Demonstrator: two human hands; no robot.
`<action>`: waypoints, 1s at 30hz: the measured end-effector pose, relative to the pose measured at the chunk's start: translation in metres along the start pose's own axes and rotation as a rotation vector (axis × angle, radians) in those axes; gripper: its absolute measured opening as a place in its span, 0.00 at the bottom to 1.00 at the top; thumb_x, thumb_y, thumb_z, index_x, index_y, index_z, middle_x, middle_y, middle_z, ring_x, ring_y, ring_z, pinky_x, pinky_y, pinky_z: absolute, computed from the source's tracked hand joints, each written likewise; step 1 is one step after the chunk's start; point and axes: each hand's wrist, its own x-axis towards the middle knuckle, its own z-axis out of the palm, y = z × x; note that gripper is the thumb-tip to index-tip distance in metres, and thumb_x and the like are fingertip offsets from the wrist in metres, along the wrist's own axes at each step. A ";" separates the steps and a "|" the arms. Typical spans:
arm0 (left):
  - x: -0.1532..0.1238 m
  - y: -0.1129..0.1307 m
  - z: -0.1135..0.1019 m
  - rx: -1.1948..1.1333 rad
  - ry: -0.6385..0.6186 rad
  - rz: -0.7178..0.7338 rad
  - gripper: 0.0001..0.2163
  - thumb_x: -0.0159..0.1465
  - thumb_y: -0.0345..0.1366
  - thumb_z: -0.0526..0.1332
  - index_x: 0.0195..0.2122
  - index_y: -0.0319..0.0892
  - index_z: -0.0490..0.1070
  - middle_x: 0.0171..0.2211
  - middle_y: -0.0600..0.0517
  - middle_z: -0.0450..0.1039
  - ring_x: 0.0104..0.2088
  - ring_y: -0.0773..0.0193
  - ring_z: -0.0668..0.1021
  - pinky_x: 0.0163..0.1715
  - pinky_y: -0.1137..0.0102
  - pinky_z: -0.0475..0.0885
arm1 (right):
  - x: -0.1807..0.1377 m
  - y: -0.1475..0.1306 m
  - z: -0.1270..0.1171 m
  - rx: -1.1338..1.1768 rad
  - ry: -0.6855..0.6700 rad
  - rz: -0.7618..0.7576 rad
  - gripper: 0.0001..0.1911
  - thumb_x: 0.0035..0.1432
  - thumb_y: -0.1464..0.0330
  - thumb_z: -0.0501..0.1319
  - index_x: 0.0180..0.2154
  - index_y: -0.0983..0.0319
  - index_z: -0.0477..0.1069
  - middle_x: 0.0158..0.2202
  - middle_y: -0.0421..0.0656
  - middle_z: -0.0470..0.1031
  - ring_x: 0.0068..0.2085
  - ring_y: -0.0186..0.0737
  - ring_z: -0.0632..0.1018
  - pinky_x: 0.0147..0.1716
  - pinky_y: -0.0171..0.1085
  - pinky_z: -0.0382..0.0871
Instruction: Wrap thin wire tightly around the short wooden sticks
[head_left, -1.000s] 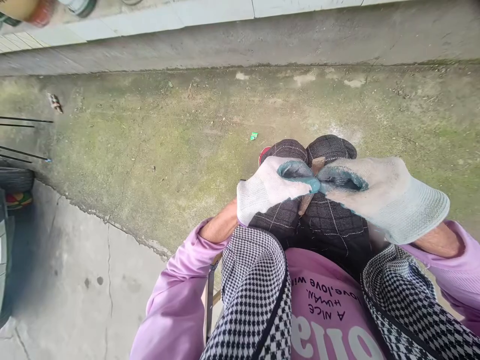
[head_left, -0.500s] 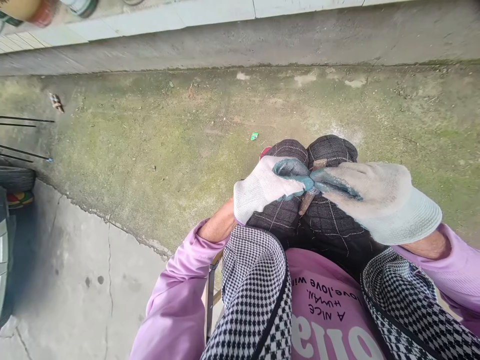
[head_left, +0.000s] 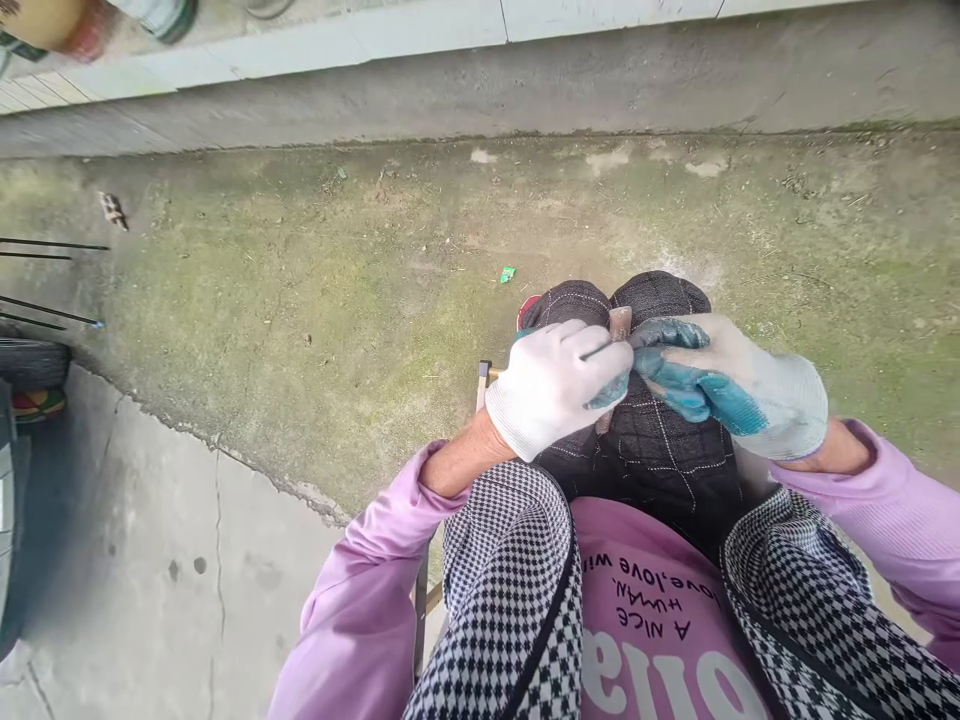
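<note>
A small brown piece [head_left: 619, 322] stands between the knees [head_left: 660, 292], with a thin dark wire [head_left: 596, 352] poking out at its eight o'clock. The left hand [head_left: 559, 385], gloved, curls its fingers pinching the wire. At three o'clock the right hand [head_left: 739, 385] presses bent, blue-coated fingertips [head_left: 660, 345] against the piece, wrist angled inward.

We note white knit gloves with teal-coated palms on the left hand [head_left: 559, 395] and right hand [head_left: 739, 385]. The small block [head_left: 619, 323] is brownish-pink. The sleeves [head_left: 360, 600] are lilac, the vest [head_left: 502, 590] black-and-white houndstooth, the trousers [head_left: 660, 450] dark checked, the concrete ground [head_left: 337, 290] mossy green-grey.
</note>
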 end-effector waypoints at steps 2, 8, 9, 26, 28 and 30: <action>0.001 -0.001 -0.001 -0.223 0.037 -0.138 0.05 0.69 0.36 0.66 0.36 0.45 0.80 0.34 0.50 0.81 0.36 0.59 0.81 0.41 0.63 0.78 | -0.004 0.001 0.002 -0.234 0.108 -0.130 0.13 0.65 0.53 0.70 0.36 0.55 0.78 0.25 0.39 0.74 0.24 0.42 0.73 0.25 0.41 0.64; 0.006 -0.003 -0.005 -0.728 -0.034 -0.478 0.06 0.64 0.35 0.68 0.29 0.42 0.78 0.30 0.53 0.81 0.33 0.64 0.82 0.37 0.69 0.79 | -0.010 -0.001 0.006 -1.192 0.173 -0.577 0.11 0.70 0.70 0.61 0.41 0.59 0.84 0.32 0.49 0.85 0.31 0.48 0.81 0.29 0.43 0.61; 0.006 -0.004 -0.005 -0.756 -0.052 -0.493 0.05 0.63 0.35 0.68 0.30 0.42 0.79 0.30 0.53 0.81 0.33 0.63 0.82 0.37 0.69 0.79 | -0.009 -0.002 0.006 -1.268 0.165 -0.621 0.12 0.71 0.71 0.60 0.41 0.60 0.84 0.31 0.49 0.84 0.30 0.47 0.80 0.28 0.44 0.59; -0.001 0.008 0.000 -0.206 -0.037 -0.189 0.04 0.65 0.39 0.68 0.32 0.49 0.78 0.31 0.51 0.80 0.35 0.57 0.81 0.38 0.63 0.77 | 0.001 -0.006 0.003 -0.609 0.016 -0.384 0.16 0.66 0.62 0.60 0.25 0.55 0.70 0.22 0.40 0.73 0.26 0.41 0.72 0.31 0.42 0.66; -0.001 0.006 0.004 -0.112 -0.080 -0.110 0.04 0.66 0.38 0.67 0.34 0.47 0.80 0.32 0.49 0.79 0.37 0.55 0.83 0.39 0.62 0.77 | 0.003 -0.003 0.002 -0.484 0.003 -0.316 0.16 0.64 0.61 0.61 0.23 0.55 0.68 0.23 0.39 0.75 0.27 0.42 0.73 0.32 0.42 0.68; -0.001 0.004 0.007 -0.095 -0.108 -0.085 0.04 0.66 0.37 0.66 0.34 0.46 0.80 0.32 0.49 0.79 0.37 0.55 0.84 0.39 0.63 0.77 | 0.003 0.000 0.002 -0.451 0.012 -0.271 0.15 0.62 0.60 0.64 0.23 0.55 0.69 0.24 0.39 0.76 0.28 0.42 0.75 0.33 0.41 0.69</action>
